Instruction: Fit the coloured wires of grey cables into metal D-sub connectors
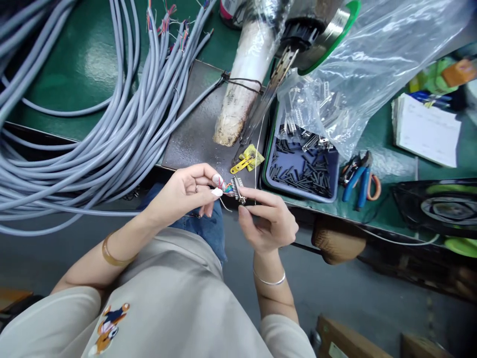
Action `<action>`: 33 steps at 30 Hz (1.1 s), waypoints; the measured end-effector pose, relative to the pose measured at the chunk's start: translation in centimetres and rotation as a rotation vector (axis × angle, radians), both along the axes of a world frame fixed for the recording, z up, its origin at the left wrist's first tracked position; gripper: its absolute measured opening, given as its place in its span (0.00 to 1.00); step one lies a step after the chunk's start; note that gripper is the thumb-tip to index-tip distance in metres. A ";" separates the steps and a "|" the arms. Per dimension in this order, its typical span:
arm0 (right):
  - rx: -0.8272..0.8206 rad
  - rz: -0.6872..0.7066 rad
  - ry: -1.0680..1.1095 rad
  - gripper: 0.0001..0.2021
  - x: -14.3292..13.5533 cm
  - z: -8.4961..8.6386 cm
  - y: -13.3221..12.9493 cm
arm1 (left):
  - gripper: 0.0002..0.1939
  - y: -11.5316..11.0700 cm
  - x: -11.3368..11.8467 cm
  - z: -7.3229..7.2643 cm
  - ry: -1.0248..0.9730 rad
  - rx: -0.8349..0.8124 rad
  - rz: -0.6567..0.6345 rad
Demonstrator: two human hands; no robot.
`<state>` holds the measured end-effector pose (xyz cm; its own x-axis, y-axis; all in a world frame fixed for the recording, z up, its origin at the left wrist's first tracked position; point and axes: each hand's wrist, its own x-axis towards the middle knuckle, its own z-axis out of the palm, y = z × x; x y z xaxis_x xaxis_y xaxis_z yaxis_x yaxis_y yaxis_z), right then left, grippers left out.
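My left hand (194,191) pinches the end of a grey cable, its thin coloured wires (226,188) fanning out past the fingertips. Those wires meet a metal multi-pin connector (238,190), which my right hand (266,219) grips between thumb and fingers. Both hands are close together just off the bench's front edge. Just beyond the connector, a yellow metal strip (242,164) lies by a crumpled yellow piece (255,156). The wires' exact contact with the pins is too small to tell.
Grey cables (149,119) cover the left. A wrapped white roll (242,74) and solder spool (331,40) stand at the back. Right of my hands are a blue tray (333,186) of black sleeves and bagged connectors, blue-handled cutters (361,186), a paper pad (428,129) and a black fan (439,206).
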<state>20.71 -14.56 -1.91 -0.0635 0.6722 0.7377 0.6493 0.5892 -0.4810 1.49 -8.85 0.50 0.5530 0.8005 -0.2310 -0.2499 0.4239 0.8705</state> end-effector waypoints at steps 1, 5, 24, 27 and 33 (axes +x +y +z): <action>0.013 -0.011 0.020 0.08 0.0 -0.5 -0.1 | 0.13 -0.1 -0.1 -0.1 -0.003 -0.003 0.003; -0.006 -0.038 0.109 0.07 -0.2 -1.3 -0.3 | 0.13 -0.7 -0.1 -0.5 0.020 0.025 0.040; -0.529 -0.013 0.454 0.06 -1.2 1.4 -0.5 | 0.02 -1.6 0.4 -0.6 0.206 0.502 0.103; -0.532 -0.033 0.454 0.06 -1.3 1.1 -0.4 | 0.03 -1.5 0.6 -0.5 0.234 0.426 0.120; -0.307 -0.264 0.074 0.05 -1.4 0.6 -0.6 | 0.07 -1.6 1.0 -0.6 0.272 0.402 0.141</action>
